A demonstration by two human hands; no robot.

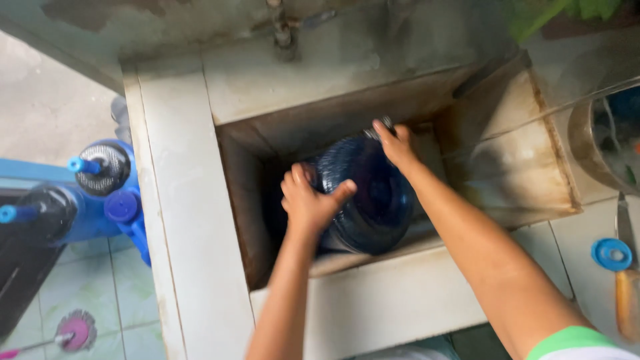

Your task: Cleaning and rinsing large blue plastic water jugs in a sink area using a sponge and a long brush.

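Both hands, left (308, 203) and right (398, 145), clamped on dark blue translucent plastic water jug (369, 197) in concrete basin (513, 167); next needs firmer grip, I judge.

Blue bottles (100, 193) on floor, blue lid (611, 254), perhaps a knife (625, 280), metal bowl (600, 143)

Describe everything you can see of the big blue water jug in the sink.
The water jug is large, round-bodied and dark blue, of see-through plastic with a finely ribbed or dimpled surface. It lies tilted on its side inside a deep, stained concrete sink, below a tap. Both hands grip it: the left hand presses on its near side with the thumb spread, and the right hand holds its far upper end. Whether it holds water or has a cap cannot be told.
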